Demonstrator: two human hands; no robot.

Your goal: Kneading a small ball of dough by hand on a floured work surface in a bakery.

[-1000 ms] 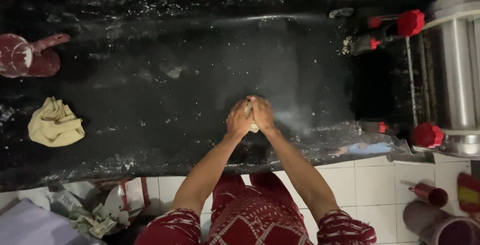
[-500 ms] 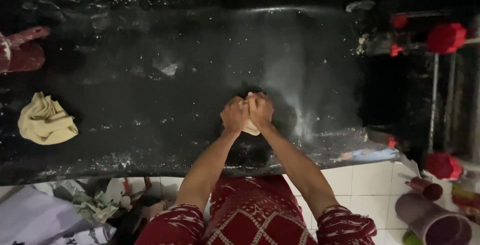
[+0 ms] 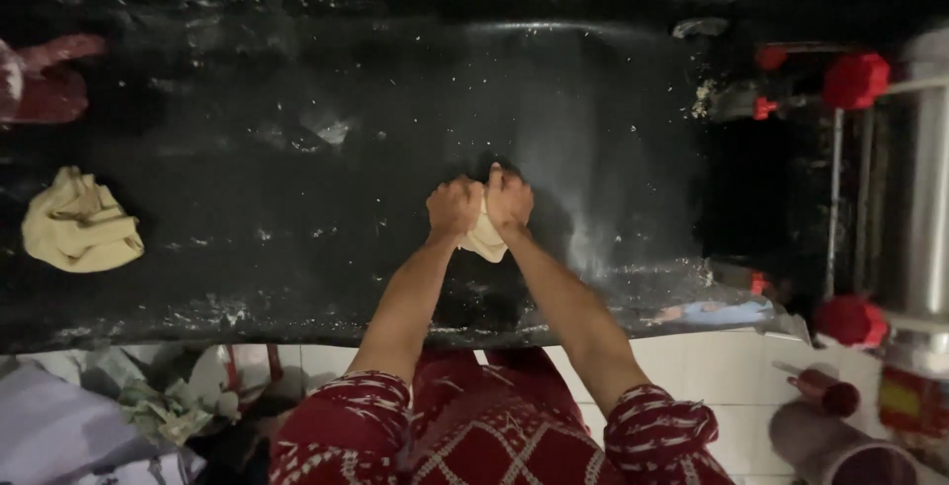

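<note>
Left hand: the left hand [image 3: 454,208] is curling into a fist and pressing on the left side of the dough ball [image 3: 484,239].
Right hand: the right hand [image 3: 510,198] is curling the same way and squeezing the dough ball from the right. The two fists are touching each other.
Dough ball: it is sitting between both hands, on the dark counter [image 3: 297,198], near the front edge. Only a small pale bit is showing under the fists.
How it handles: it is looking soft and squishy, and light. It is likely a little sticky. Cupping it from both sides with the whole palm seems the best way to hold it.
Counter: white flour is lying on it in thin streaks.
Other dough: a bigger crumpled lump [image 3: 79,223] is resting far off to the left.
Machine: a metal roller machine [image 3: 914,198] with red knobs is standing at the right.
</note>
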